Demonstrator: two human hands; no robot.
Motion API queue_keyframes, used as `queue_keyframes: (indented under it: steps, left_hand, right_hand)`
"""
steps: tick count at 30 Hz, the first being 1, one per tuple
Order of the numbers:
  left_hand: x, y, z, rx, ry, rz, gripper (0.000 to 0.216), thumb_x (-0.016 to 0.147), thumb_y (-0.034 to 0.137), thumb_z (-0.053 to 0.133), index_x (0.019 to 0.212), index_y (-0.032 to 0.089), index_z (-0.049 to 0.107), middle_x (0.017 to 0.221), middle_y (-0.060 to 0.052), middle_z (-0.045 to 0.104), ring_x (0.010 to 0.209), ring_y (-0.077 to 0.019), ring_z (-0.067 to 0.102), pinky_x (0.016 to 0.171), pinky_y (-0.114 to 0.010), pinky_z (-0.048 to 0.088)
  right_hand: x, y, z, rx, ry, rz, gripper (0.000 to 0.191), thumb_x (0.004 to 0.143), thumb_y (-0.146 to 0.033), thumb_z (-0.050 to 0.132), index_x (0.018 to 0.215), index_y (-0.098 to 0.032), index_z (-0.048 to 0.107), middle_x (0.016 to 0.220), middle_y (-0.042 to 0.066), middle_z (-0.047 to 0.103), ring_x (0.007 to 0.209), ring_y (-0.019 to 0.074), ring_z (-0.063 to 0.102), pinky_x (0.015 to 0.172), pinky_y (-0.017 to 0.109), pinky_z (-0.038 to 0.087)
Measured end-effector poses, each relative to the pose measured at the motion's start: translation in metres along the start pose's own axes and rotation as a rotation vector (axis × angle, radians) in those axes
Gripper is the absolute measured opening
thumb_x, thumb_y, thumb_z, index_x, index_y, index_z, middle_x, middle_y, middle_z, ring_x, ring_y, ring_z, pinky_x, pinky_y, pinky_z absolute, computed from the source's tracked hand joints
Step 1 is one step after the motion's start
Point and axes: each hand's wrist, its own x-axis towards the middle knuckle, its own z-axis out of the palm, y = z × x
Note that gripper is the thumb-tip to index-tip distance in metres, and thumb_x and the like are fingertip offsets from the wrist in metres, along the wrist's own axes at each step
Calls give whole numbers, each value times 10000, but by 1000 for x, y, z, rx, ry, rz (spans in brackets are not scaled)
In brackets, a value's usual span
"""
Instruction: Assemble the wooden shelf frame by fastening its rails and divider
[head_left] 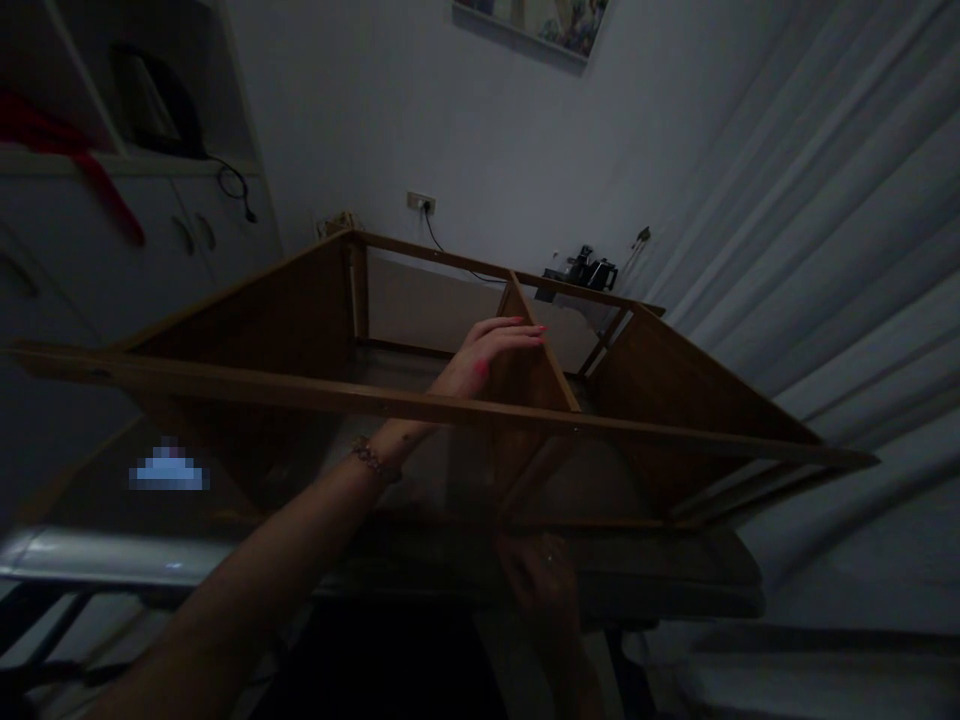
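Note:
A wooden shelf frame [382, 402] lies on its side across the table, its long near rail crossing in front of me. My left hand [491, 350] reaches past that rail into the frame, a bracelet on the wrist. Its fingers are stretched out and rest against the dividing board [529, 380] near the board's upper edge. Lower down, my right hand [544, 580] is at the bottom edge of the frame, below the divider's near end. Its fingers are curled in shadow; what they hold, if anything, is hidden.
The table [142, 540] carries the frame, and a blurred pale-blue patch shows at its left. White cabinets [142, 220] with a kettle [154, 100] stand on the left. A curtain [840, 210] hangs at right. Behind is a wall socket [421, 202] with a plugged-in cord.

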Motion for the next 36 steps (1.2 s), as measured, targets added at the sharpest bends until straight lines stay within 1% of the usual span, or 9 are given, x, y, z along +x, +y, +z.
queue_keyframes:
  steps: [3,6,8,10,14,21,24,30,36]
  left_hand:
    - [25,10,8,23,10,20,804,923,649,-10,1155,219,629,1251,-82,634,1259,-239,444,1104,-454,294]
    - [47,18,17,60,-139,16,825,954,571,-51,936,197,684,1061,-70,682,1145,-212,514,1082,-420,282]
    - [55,17,23,103,-241,24,836,959,548,-66,777,176,660,901,-71,675,984,-196,560,1042,-406,301]
    - [57,13,27,130,-290,37,811,967,526,-63,714,166,618,801,-67,641,850,-180,557,974,-379,343]
    - [56,6,32,139,-301,32,718,996,462,-22,682,165,553,762,-41,592,731,-151,532,866,-335,372]
    - [60,6,31,158,-318,35,677,1006,435,1,642,182,512,684,-20,525,712,-152,529,872,-340,376]
    - [61,7,31,159,-327,31,693,999,451,-15,598,195,489,652,-28,507,698,-169,531,880,-361,390]
    - [61,7,32,174,-332,35,681,992,455,-45,589,202,442,653,-30,538,658,-176,525,866,-387,383]
    - [61,6,32,216,-314,77,693,990,434,-79,620,187,453,662,-41,563,649,-153,504,856,-357,362]
  right_hand:
    - [0,1,1,-8,-1,-10,199,974,-215,495,825,-202,626,674,-14,644,655,143,526,695,286,365]
    - [-1,3,1,-31,-27,-24,199,976,-201,483,840,-203,629,657,-11,629,643,145,515,686,290,367]
    - [-2,3,1,-37,-24,-7,193,978,-196,473,876,-204,637,685,0,644,666,151,532,704,299,375]
    - [-2,2,1,-49,-18,-12,193,979,-186,465,903,-209,641,692,1,650,674,153,542,720,303,380]
    - [1,1,-1,-68,-40,-53,191,977,-178,462,888,-207,628,652,-6,618,657,155,523,709,296,376]
    - [2,6,-3,-75,-81,-109,140,940,-136,517,870,-200,619,626,-13,595,634,150,492,683,293,372]
    - [1,5,-2,-98,-63,-100,216,956,-124,463,846,-214,627,629,-2,603,630,154,500,690,310,380]
    - [-3,3,2,-46,-78,-41,123,945,-144,514,900,-208,609,679,8,627,672,164,506,691,312,385]
    - [-1,-1,5,-46,-60,23,175,957,-187,505,810,-213,596,657,4,612,649,162,506,658,307,380]
